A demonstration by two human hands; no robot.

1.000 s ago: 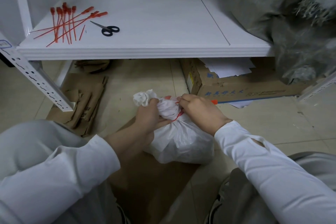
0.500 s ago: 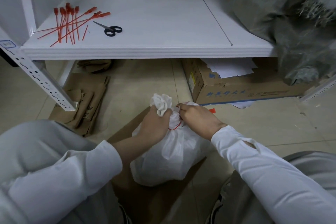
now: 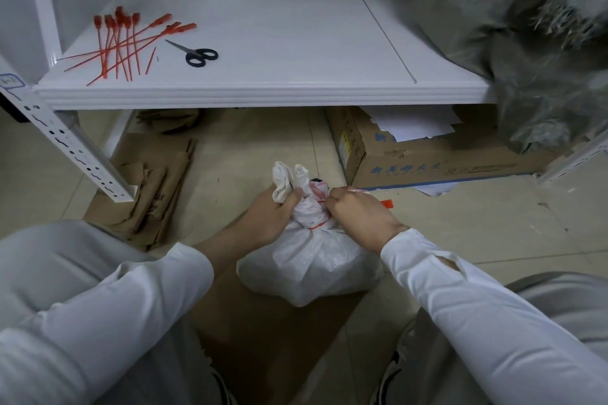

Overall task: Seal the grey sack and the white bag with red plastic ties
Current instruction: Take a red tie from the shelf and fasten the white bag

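The white bag point(image 3: 307, 261) stands on brown cardboard on the floor between my knees. Its gathered neck sticks up, twisted. My left hand point(image 3: 268, 215) squeezes the neck just below the loose top. A red plastic tie point(image 3: 318, 224) loops around the neck; its tag end point(image 3: 387, 204) pokes out past my right hand point(image 3: 357, 215), which pinches the tie close to the neck. The grey sack point(image 3: 533, 43) slumps on the right end of the white shelf. Several spare red ties point(image 3: 123, 46) lie on the shelf's left end.
Black scissors point(image 3: 197, 54) lie beside the spare ties on the white shelf point(image 3: 263, 92). Under it sits a cardboard box point(image 3: 411, 161) with papers. Folded brown paper bags point(image 3: 154, 194) lie left by a perforated shelf post point(image 3: 69, 145).
The bag was lifted more upright and shifted a little right. The red tie now sits lower and tighter around the neck, with my right hand pulling its end.
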